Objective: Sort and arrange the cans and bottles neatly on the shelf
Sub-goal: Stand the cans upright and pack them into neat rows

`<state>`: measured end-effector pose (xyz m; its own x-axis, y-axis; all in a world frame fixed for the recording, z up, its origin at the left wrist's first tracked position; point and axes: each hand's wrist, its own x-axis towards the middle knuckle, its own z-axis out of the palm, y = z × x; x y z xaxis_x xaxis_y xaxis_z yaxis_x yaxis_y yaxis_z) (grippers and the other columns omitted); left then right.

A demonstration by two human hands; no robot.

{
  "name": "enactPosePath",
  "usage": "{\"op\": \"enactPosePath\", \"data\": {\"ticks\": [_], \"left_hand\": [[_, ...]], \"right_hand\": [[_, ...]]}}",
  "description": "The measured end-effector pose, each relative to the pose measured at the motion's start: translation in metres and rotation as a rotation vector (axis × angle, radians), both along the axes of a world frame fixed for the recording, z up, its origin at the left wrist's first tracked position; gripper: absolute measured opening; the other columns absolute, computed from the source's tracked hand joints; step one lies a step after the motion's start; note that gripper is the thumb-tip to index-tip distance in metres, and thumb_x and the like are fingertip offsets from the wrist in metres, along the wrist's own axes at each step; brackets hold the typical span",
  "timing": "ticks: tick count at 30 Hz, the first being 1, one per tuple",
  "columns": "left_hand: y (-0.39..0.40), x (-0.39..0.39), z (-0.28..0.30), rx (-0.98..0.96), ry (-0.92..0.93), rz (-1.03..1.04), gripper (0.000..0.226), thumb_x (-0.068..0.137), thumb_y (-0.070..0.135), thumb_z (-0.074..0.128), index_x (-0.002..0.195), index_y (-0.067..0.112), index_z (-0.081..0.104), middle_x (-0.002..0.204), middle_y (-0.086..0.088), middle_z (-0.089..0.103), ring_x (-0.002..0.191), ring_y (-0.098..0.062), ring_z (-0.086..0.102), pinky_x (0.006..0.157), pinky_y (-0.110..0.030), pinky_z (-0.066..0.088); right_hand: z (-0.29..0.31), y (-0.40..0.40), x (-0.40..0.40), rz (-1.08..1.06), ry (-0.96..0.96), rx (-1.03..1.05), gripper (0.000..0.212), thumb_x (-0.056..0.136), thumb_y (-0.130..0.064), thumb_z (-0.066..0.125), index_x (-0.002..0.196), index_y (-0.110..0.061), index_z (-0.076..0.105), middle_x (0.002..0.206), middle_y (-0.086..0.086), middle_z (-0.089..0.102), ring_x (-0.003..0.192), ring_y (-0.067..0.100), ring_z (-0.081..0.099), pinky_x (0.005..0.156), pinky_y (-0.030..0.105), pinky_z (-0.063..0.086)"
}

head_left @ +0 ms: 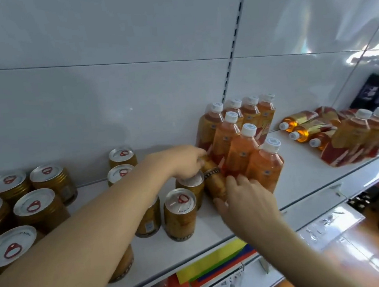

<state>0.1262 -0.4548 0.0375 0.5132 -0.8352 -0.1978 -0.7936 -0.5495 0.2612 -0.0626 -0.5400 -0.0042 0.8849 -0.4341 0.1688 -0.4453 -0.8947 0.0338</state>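
Gold cans with silver lids and red pull rings (37, 206) stand in a loose group on the left of the white shelf (303, 178). Several upright orange bottles with white caps (239, 145) form a cluster at the middle. Between the two groups one gold can (214, 180) leans on its side against the bottles. My left hand (185, 162) grips its upper end with curled fingers. My right hand (247, 198) touches its lower end with fingers stretched out, close to the nearest bottle's base. Another upright can (180, 213) stands just left of it.
Three orange bottles lie on their sides (303, 130) further right, beside more upright ones (359, 136). A dark package (378, 92) sits at the far right. Coloured labels (218, 263) hang below the shelf's front edge. The white back panel rises behind.
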Motion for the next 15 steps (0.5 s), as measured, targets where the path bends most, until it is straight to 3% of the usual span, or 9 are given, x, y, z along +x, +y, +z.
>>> {"op": "enactPosePath", "data": {"ticks": [3,6,11,15], "left_hand": [[-0.014,0.000,-0.008,0.040,0.004,-0.038,0.047,0.112,0.038,0.042,0.157,0.029,0.046,0.160,-0.006,0.049,0.140,-0.032,0.050,0.116,-0.050,0.042],[-0.021,0.000,-0.013,0.051,0.009,-0.044,0.044,0.112,0.040,0.042,0.153,0.031,0.051,0.156,-0.005,0.053,0.137,-0.031,0.053,0.114,-0.051,0.044],[-0.025,0.000,-0.011,0.048,0.047,-0.029,0.041,0.113,0.041,0.040,0.149,0.029,0.055,0.147,-0.004,0.059,0.126,-0.027,0.058,0.106,-0.045,0.049],[-0.026,0.006,-0.009,0.010,0.055,-0.004,0.043,0.113,0.036,0.041,0.153,0.027,0.052,0.150,-0.004,0.058,0.128,-0.026,0.058,0.100,-0.039,0.050]], "right_hand": [[-0.031,0.006,-0.010,-0.115,-0.045,0.075,0.058,0.101,-0.063,0.050,0.146,-0.027,0.043,0.129,-0.003,0.060,0.103,0.022,0.069,0.068,0.034,0.052],[-0.050,0.009,-0.014,-0.160,-0.115,0.113,0.068,0.104,-0.060,0.050,0.159,-0.028,0.027,0.146,-0.005,0.047,0.106,0.019,0.068,0.076,0.032,0.060],[-0.051,0.012,-0.024,-0.158,-0.391,0.235,0.074,0.092,-0.056,0.074,0.154,-0.024,0.049,0.146,-0.005,0.058,0.107,0.020,0.070,0.076,0.031,0.060],[-0.038,0.004,-0.029,-0.161,-0.555,0.290,0.077,0.083,-0.055,0.082,0.147,-0.021,0.056,0.137,-0.004,0.066,0.104,0.018,0.070,0.073,0.024,0.049]]}}
